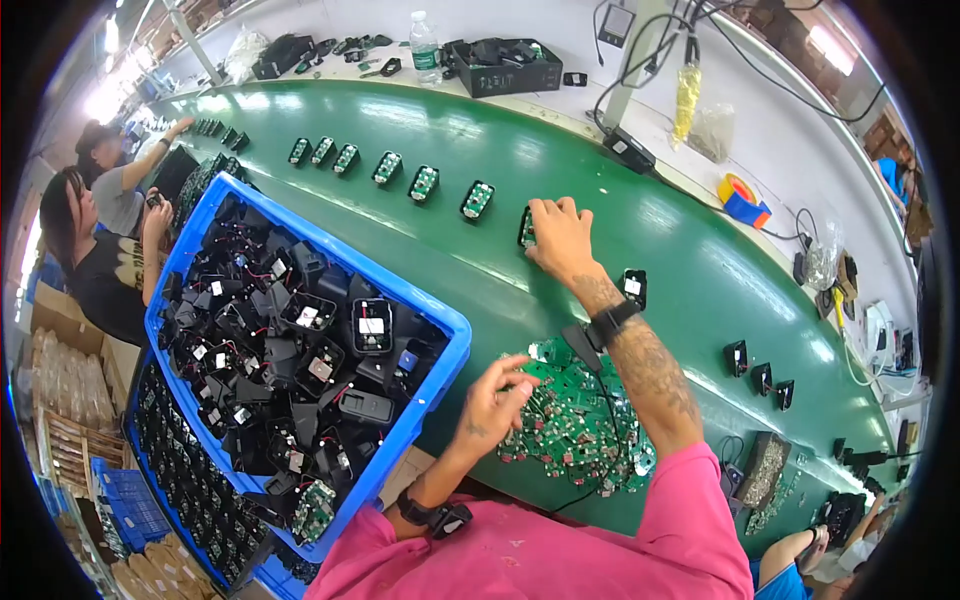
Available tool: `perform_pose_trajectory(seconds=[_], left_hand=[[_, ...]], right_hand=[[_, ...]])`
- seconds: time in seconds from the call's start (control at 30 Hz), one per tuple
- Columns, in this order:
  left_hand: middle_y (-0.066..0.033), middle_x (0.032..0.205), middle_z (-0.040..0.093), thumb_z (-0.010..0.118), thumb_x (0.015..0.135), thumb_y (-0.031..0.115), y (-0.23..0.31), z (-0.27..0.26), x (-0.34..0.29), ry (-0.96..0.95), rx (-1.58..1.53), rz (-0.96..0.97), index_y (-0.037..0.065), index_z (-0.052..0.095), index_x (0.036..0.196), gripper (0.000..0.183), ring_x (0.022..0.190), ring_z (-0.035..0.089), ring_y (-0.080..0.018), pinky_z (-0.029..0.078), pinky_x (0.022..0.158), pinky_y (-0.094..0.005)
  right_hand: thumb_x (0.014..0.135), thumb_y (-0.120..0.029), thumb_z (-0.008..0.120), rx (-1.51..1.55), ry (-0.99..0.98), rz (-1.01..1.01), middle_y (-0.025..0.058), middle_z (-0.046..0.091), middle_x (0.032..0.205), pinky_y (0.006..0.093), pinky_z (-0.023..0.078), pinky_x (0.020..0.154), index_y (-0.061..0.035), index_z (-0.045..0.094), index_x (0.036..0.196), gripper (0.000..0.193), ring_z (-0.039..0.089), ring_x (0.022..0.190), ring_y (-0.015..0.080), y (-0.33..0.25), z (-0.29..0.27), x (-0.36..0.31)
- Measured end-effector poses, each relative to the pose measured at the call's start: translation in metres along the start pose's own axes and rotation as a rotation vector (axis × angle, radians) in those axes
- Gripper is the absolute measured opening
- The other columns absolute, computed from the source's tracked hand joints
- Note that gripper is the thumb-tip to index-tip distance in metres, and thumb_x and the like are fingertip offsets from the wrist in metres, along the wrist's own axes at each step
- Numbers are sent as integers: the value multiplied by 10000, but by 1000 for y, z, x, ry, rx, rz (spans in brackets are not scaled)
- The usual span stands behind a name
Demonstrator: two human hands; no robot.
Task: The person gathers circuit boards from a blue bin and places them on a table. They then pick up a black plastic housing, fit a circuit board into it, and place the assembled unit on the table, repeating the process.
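My right hand (562,236) reaches across the green table and grips a small black case with a green circuit board (526,228) in it, partly hidden by the fingers. Nearer to me, my left hand (494,405) hovers at the left edge of a heap of loose green circuit boards (570,430). Its fingers are bent but apart, and I see nothing between them. Several more black cases with boards in them, such as one black case (478,200), stand in a row toward the far left. Another filled case (634,288) lies just right of my right wrist.
A blue crate (455,350) full of black housings stands at left. Three black pieces (761,378) sit at right. Along the back shelf are a water bottle (424,48), a black box (505,68), hanging cables and tape rolls (742,200). Co-workers (105,265) sit at far left.
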State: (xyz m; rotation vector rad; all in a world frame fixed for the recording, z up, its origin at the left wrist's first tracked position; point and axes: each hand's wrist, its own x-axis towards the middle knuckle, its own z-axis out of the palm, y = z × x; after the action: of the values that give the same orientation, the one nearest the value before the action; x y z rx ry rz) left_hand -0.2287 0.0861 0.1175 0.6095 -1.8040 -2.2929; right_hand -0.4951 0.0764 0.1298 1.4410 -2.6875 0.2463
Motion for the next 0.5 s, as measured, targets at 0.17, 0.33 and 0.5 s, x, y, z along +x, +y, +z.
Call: perform_pose_trajectory(seconds=[0.17,0.33,0.5], left_hand=[[-120,1035,680,568,962,178,-5,-9,-13,23,21,-39,-17,485,1283,385,562,552,-62,456,509,-201],[-128,1029,678,548,976,172,-1,-11,-6,-3,-12,-47,-28,484,1269,360,574,554,-66,453,502,-198],[-170,1148,629,528,975,131,7,-8,-7,53,-153,-53,-12,415,1345,413,599,619,-108,487,518,-204]], right_hand=[[539,-373,905,-19,24,13,100,551,1325,617,323,1036,-71,424,1351,991,406,1319,339,18,10,6],[698,-328,828,-5,-25,6,143,596,1215,545,404,1006,-39,534,1228,671,514,1202,352,57,5,-16],[817,-200,726,196,17,-70,209,666,1008,436,504,847,34,624,1106,386,620,975,393,23,-29,-72]])
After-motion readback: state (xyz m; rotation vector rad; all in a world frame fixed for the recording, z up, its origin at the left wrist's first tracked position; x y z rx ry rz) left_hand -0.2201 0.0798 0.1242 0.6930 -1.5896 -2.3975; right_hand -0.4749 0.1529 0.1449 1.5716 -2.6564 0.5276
